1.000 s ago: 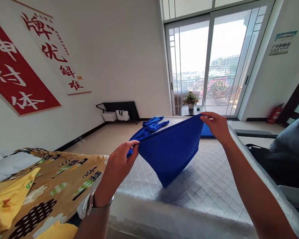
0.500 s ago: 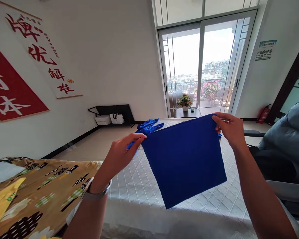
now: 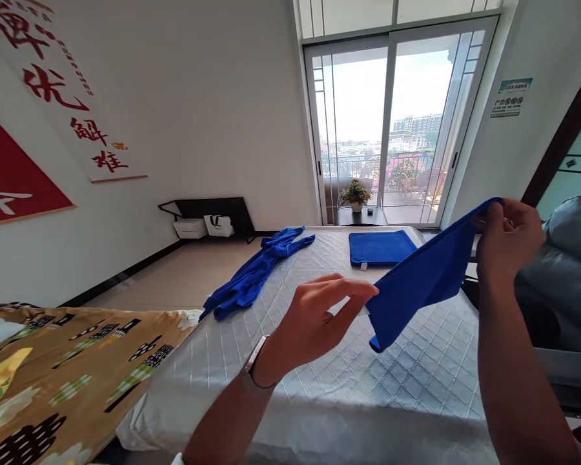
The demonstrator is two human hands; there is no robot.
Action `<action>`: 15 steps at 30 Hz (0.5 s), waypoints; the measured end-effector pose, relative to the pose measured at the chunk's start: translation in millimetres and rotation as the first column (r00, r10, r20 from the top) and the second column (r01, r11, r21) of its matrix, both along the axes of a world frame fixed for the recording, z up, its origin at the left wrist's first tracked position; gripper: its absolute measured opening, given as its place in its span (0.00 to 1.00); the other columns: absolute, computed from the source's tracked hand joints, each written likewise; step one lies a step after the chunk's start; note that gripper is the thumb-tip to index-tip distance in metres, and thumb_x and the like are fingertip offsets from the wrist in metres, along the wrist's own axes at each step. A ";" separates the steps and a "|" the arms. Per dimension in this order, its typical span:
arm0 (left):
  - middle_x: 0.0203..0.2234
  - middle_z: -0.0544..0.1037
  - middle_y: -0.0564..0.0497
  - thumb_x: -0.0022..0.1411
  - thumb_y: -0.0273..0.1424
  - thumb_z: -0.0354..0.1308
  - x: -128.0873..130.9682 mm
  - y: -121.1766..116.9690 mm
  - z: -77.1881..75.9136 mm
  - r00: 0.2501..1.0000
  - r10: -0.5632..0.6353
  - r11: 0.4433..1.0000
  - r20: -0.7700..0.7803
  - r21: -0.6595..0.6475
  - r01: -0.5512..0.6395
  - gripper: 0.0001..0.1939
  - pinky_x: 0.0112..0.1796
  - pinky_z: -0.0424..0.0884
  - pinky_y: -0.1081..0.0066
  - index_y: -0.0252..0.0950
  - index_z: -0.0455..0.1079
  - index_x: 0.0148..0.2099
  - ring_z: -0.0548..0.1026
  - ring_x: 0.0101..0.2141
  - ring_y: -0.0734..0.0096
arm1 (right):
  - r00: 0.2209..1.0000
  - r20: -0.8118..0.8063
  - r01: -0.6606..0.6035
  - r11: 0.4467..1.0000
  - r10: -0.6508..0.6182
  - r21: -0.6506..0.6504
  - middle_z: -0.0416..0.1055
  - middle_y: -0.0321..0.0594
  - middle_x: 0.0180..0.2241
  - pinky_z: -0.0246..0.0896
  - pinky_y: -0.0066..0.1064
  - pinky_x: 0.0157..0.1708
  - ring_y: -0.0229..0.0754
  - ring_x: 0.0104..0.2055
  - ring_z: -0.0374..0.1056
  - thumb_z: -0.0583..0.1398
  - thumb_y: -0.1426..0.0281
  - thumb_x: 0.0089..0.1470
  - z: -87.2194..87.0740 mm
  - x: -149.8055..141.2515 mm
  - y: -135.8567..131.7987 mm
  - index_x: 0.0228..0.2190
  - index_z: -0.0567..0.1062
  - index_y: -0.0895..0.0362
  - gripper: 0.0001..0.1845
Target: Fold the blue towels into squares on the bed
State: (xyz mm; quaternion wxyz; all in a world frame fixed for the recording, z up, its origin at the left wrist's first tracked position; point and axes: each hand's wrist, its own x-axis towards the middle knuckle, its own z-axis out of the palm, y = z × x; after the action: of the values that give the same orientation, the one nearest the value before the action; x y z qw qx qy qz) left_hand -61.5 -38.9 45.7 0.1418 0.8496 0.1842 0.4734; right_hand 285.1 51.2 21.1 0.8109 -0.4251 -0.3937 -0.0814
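Observation:
A blue cloth hangs at a slant in the air between my two hands, above the mattress. My left hand pinches its lower left corner between thumb and fingertips. Higher up on the right, my right hand grips the opposite corner, slightly blurred. Behind the held cloth, a flat folded blue cloth with a small white tag lies at the far end of the mattress. A crumpled blue garment is stretched along the mattress's left edge.
The quilted silver-white mattress fills the middle. A patterned brown cover lies at the left, a dark leather chair at the right. Beyond the mattress stands a small table with a potted plant; a black rack is by the wall.
Both hands have moved right with the blue cloth, the right one rising. The cloth has gone from spread flat to tilted and narrowed, uncovering the folded cloth behind.

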 end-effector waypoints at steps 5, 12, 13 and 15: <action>0.37 0.83 0.53 0.73 0.35 0.54 -7.3 24.2 -38.8 0.972 0.221 0.955 -0.077 -0.187 -0.232 0.10 0.32 0.73 0.76 0.43 0.75 0.50 0.80 0.34 0.73 | 0.985 0.162 -0.003 0.946 0.059 -0.325 0.76 0.43 0.44 0.71 0.47 0.47 0.48 0.41 0.76 0.57 0.54 0.61 -10.5 -27.8 71.4 0.47 0.75 0.52 0.19; 0.31 0.82 0.53 0.70 0.28 0.51 -54.0 60.9 -176.1 0.734 0.466 0.640 -0.494 -0.384 -0.665 0.14 0.35 0.66 0.74 0.43 0.75 0.50 0.80 0.34 0.69 | 0.680 0.335 -0.157 0.576 0.652 -0.802 0.78 0.47 0.50 0.67 0.43 0.53 0.49 0.52 0.73 0.56 0.66 0.61 -115.3 -144.0 119.3 0.54 0.74 0.53 0.21; 0.32 0.82 0.53 0.69 0.28 0.51 -61.2 62.3 -193.8 0.705 0.455 0.599 -0.544 -0.398 -0.694 0.13 0.36 0.66 0.74 0.42 0.76 0.48 0.80 0.35 0.68 | 0.622 0.336 -0.163 0.537 0.707 -0.828 0.78 0.45 0.50 0.67 0.41 0.53 0.49 0.53 0.73 0.59 0.67 0.59 -131.8 -153.5 112.6 0.52 0.76 0.52 0.20; 0.34 0.83 0.51 0.69 0.28 0.51 -74.3 62.6 -220.8 0.671 0.441 0.542 -0.597 -0.418 -0.729 0.13 0.36 0.65 0.74 0.41 0.77 0.46 0.80 0.37 0.68 | 0.530 0.328 -0.158 0.471 0.782 -0.868 0.78 0.43 0.48 0.68 0.38 0.51 0.47 0.49 0.75 0.62 0.69 0.55 -158.8 -159.9 90.8 0.45 0.80 0.52 0.15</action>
State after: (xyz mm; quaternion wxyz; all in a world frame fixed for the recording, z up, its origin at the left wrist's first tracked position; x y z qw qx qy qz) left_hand -135.8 23.6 -175.1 0.2011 0.7149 0.6369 0.2068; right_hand 125.2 141.9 -137.7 0.3250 -0.5125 -0.7723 0.1876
